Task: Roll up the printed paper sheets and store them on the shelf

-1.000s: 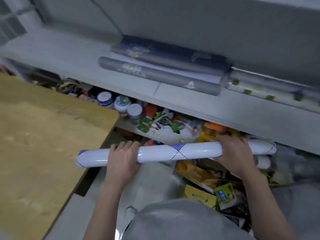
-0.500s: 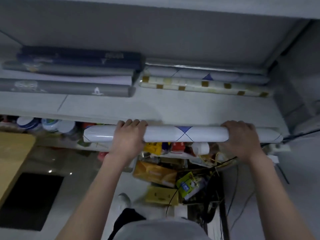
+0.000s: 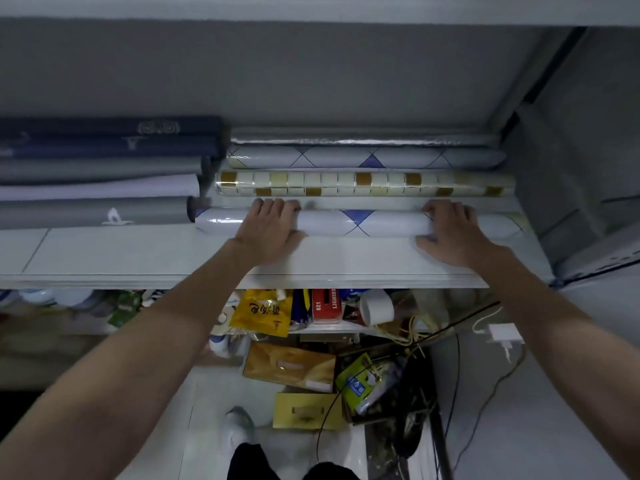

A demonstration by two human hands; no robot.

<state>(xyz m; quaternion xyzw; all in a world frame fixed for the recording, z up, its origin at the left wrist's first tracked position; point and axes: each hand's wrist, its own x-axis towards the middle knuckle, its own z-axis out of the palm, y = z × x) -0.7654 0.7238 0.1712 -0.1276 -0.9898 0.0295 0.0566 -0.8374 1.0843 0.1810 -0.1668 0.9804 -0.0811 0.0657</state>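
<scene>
Bare shelf (image 3: 156, 252) board lies open in front of the white roll (image 3: 363, 223) that my left hand (image 3: 268, 225) and right hand (image 3: 450, 230) grip, so my wrists pass freely there. Past my fingers (image 3: 275, 204) only a narrow strip parts it from the mosaic roll (image 3: 363, 183). The grey roll (image 3: 93, 213) ends just beside its left end; the side wall (image 3: 554, 174) stands close off its right end

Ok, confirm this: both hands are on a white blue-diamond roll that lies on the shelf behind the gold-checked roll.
Not quite. The head view shows the white blue-diamond roll lying in front of the gold-checked roll, on the person's side, not behind it. The rest holds: left hand and right hand are both on it, and it lies on the shelf.
</scene>
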